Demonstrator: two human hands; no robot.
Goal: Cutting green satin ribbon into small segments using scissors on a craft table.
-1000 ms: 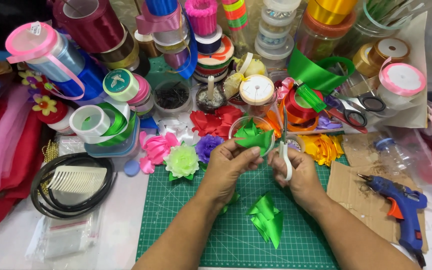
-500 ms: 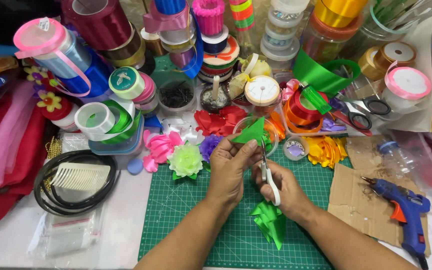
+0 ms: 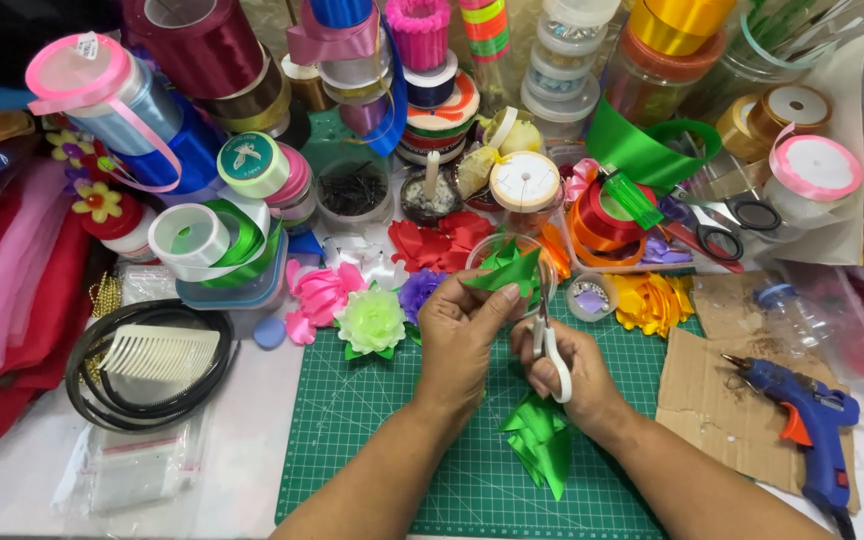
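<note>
1. Left hand (image 3: 460,335): fingers curled in, thumb and forefinger pinching a folded green ribbon piece (image 3: 505,272) at its lower edge. The piece is held clear of the mat, its points fanning toward 12 o'clock, in front of a clear plastic cup (image 3: 483,250).
2. Right hand (image 3: 564,372): fingers clenched through the white handles of small scissors (image 3: 544,325). Blades point toward 12 o'clock and reach the ribbon piece at its 3 o'clock side; how far the blades stand apart cannot be told.
3. Green cutting mat (image 3: 372,440): lies under both hands and forearms.
4. Pile of folded green ribbon pieces (image 3: 540,442): rests on the mat at 6 o'clock of the right hand, partly covered by the wrist.
5. Ribbon flowers: pale green flower (image 3: 371,320), pink flower (image 3: 317,295) and purple flower (image 3: 415,290), at 9 to 10 o'clock of the left hand, along the mat's far edge.
6. Blue glue gun (image 3: 802,425): lies on brown cardboard (image 3: 712,400) at 3 o'clock of the right hand, well apart.
7. White comb (image 3: 160,352): lies on black hoops at 9 o'clock, well apart from the left hand.
8. Larger scissors with black handles (image 3: 712,225): at 1 o'clock, among ribbon spools.
</note>
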